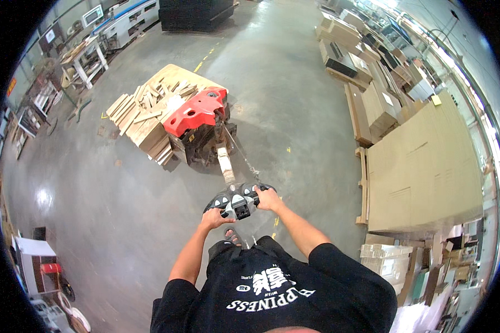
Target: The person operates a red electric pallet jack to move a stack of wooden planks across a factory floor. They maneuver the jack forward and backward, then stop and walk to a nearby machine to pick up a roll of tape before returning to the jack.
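Both my hands are on the black and grey control handle (241, 207) of an electric pallet truck (197, 115) with a red cover. My left hand (214, 218) wraps the handle's left grip, and my right hand (267, 198) closes round the right grip. A pale, tape-wrapped tiller arm (225, 165) runs from the handle to the truck body, with a cable (243, 156) beside it. Past the red cover lies a load of loose wooden strips (153, 102), partly stacked and partly jumbled on a wooden board (178, 73).
Large flat tan panels (425, 166) stand on a pallet at the right, with stacked cartons (380, 108) beyond. A white-legged workbench (86, 60) is at the far left. A big black stack (196, 14) stands at the back. Yellow marks (205, 57) line the grey floor.
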Tool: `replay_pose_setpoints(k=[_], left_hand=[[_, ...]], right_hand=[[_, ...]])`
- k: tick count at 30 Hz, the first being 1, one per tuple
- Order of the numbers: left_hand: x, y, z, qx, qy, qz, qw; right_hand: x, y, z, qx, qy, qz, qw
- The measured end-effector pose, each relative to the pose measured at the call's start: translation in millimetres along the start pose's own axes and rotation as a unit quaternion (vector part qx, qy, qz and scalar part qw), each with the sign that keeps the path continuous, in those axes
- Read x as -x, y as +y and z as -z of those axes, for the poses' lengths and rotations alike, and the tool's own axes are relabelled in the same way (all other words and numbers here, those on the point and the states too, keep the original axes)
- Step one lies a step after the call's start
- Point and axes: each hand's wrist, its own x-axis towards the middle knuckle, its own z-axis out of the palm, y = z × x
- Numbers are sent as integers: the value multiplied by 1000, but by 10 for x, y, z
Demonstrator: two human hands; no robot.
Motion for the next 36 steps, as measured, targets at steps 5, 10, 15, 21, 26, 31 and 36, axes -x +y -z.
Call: replay_pose_setpoints(k=[5,10,15,21,26,31,36], left_hand=[[-69,63,-94,-5,-4,1,1000],[-154,-23,-167,-22,23,5,999],[-245,46,-96,-30,4,13,999],[-137,-241,-122,-9,23,19,1000],[-217,224,-139,-16,21,31,999],[-361,1349,-429,-6,-5,54,999],[-282,1348,-603,11,-17,79,997]], right_hand=[[83,100,-112,7,17,-6,1000],[-9,99,-122,-2,26,6,1000],[-88,155,-42,-11,22,-16,1000],[-103,-147,-10,-3,-7,-16,1000],[-10,275,119,-12,4,-11,1000],[394,1278,137,-22,7,3,1000],[540,1300,-43,-21,15,12,1000]])
